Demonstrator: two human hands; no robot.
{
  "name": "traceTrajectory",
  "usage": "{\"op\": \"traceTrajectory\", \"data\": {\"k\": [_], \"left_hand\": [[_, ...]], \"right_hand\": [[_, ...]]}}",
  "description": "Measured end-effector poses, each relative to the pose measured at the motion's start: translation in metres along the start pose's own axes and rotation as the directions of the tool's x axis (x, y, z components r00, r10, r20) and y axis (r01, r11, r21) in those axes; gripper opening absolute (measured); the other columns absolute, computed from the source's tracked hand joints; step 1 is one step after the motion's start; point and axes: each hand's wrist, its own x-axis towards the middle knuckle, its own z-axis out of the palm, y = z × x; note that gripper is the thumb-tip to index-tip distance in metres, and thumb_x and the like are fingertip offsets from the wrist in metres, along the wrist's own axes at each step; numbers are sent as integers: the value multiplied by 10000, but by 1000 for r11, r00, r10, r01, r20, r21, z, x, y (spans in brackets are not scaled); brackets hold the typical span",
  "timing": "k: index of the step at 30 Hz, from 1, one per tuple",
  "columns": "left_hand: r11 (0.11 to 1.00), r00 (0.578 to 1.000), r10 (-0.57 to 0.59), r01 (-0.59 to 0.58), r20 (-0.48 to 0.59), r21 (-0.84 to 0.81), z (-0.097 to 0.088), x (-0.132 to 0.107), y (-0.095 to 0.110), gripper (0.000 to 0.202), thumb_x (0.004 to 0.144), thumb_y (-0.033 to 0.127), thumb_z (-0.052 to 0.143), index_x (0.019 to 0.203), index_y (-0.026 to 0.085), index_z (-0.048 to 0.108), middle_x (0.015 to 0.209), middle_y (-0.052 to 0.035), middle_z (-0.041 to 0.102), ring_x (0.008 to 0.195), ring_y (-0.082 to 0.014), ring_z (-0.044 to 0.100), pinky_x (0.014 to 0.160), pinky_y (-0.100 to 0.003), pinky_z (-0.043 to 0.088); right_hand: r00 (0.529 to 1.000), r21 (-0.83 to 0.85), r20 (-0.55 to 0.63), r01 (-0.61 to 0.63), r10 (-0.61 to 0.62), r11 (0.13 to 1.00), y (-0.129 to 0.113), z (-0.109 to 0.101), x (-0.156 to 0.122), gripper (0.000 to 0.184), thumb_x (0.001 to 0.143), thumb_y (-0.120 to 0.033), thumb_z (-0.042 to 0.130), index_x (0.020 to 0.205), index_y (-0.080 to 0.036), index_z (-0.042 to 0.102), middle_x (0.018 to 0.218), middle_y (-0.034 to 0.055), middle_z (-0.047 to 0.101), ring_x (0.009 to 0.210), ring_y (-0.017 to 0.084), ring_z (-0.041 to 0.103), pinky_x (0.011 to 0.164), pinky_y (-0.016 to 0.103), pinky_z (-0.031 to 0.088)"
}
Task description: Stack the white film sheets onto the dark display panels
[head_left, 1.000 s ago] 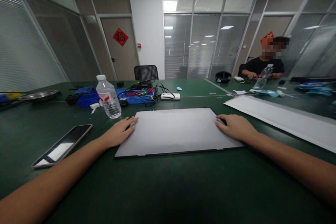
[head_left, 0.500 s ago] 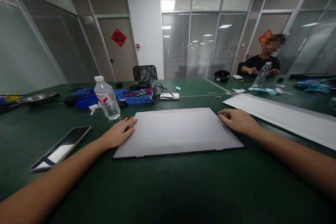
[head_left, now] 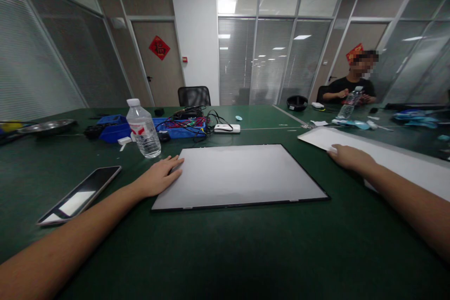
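Observation:
A flat panel (head_left: 239,176), pale grey with a thin black frame, lies on the green table in front of me. My left hand (head_left: 161,176) rests at its left edge, fingers stretched out and apart, fingertips on the panel. To the right is a long white sheet (head_left: 397,161). At its near edge my right hand (head_left: 353,159) is closed on the sheet, with thumb and finger at the border. My right wrist and forearm hide part of that edge.
Left of the panel are a phone (head_left: 80,197) and a water bottle (head_left: 143,130). Behind are a blue tray (head_left: 168,132) of tangled wires and a white device (head_left: 227,128). Across the table a person (head_left: 351,85) sits near another bottle (head_left: 349,104).
My right hand has left the panel's right edge, moved right and taken hold of the white sheet, whose near edge has shifted slightly toward me. My left hand and the panel stay put.

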Motion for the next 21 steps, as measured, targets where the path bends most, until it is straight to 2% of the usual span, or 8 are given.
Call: {"op": "traceTrajectory", "data": {"k": [3, 8, 11, 14, 17, 19, 21], "left_hand": [[1000, 1000, -4, 4, 9, 1, 0, 0, 0, 759, 993, 588, 351, 1578, 126, 496, 1661, -144, 417, 1555, -343, 369, 1282, -516, 288], [1000, 1000, 10, -10, 5, -10, -1, -1, 0, 763, 989, 598, 352, 1572, 130, 504, 1658, -142, 427, 1558, -347, 362, 1281, -523, 287], [1000, 1000, 11, -11, 0, -17, 0, 0, -1, 764, 985, 599, 357, 1569, 129, 508, 1655, -146, 432, 1552, -351, 374, 1279, -533, 288], [1000, 1000, 6, -6, -7, -21, 1, 0, -2, 763, 978, 612, 367, 1570, 153, 510, 1650, -128, 446, 1552, -355, 374, 1276, -540, 293], [1000, 1000, -4, 4, 4, -5, 1, 0, -2, 770, 982, 620, 348, 1578, 157, 500, 1661, -126, 431, 1557, -345, 366, 1280, -521, 289], [1000, 1000, -8, 8, 13, 3, 1, 0, -2, 773, 986, 614, 339, 1582, 147, 495, 1668, -131, 418, 1561, -341, 359, 1282, -510, 286], [1000, 1000, -7, 7, 13, 1, 1, 0, -1, 776, 984, 605, 344, 1579, 130, 497, 1667, -140, 414, 1562, -347, 353, 1283, -511, 285]], "right_hand": [[996, -39, 87, -28, 31, 999, -12, -4, -3, 472, 980, -339, 483, 1276, -82, 744, 1165, 313, 701, 923, 368, 694, 706, 447, 436], [996, -103, 84, -14, 23, 995, -38, -18, -11, 463, 958, -304, 465, 1292, -132, 735, 1183, 265, 706, 985, 397, 692, 735, 446, 473], [998, -117, 48, 31, -26, 993, -60, -31, -19, 465, 979, -359, 436, 1286, -154, 719, 1153, 226, 721, 980, 385, 694, 745, 442, 489], [989, -80, -7, 149, -150, 986, -90, -45, -34, 445, 983, -444, 449, 1218, -188, 726, 1074, 171, 746, 920, 349, 698, 741, 429, 491], [926, 11, -25, 377, -377, 926, -128, -58, -56, 418, 994, -474, 443, 1157, -231, 741, 1021, 102, 766, 881, 276, 709, 766, 388, 497], [842, 116, -8, 536, -539, 836, -152, -66, -74, 386, 995, -461, 452, 1124, -257, 753, 1011, 60, 773, 879, 228, 715, 802, 360, 506], [752, 256, -24, 641, -659, 723, -173, -73, -90, 365, 998, -445, 468, 1078, -250, 766, 988, 52, 773, 861, 203, 713, 815, 349, 517]]}}
